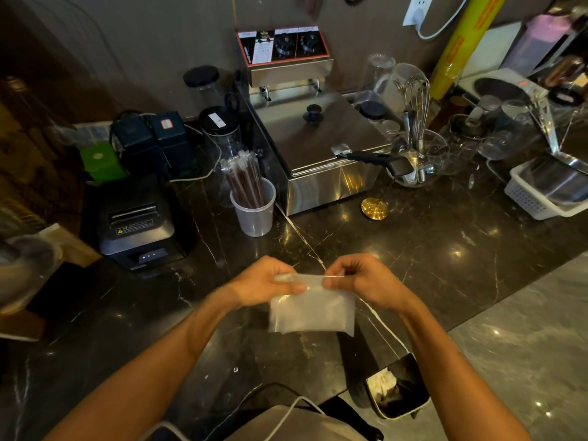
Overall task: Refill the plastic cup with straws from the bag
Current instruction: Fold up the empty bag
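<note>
A clear plastic bag (311, 308) hangs folded above the dark marble counter (429, 249), and no straws show inside it. My left hand (265, 281) pinches its top left corner. My right hand (362, 280) pinches the top right edge, and the two hands stretch the bag's upper rim between them. Farther back stands a translucent plastic cup (254, 214), upright on the counter. A bundle of dark wrapped straws (246, 178) leans in it toward the left.
A steel fryer (318, 148) stands right of the cup, a receipt printer (136, 224) to its left. A gold lid (374, 208) lies by the fryer. Glassware and whisks (418, 138) crowd the back right, beside a white basket (541, 198). A bin (397, 386) stands below the counter edge.
</note>
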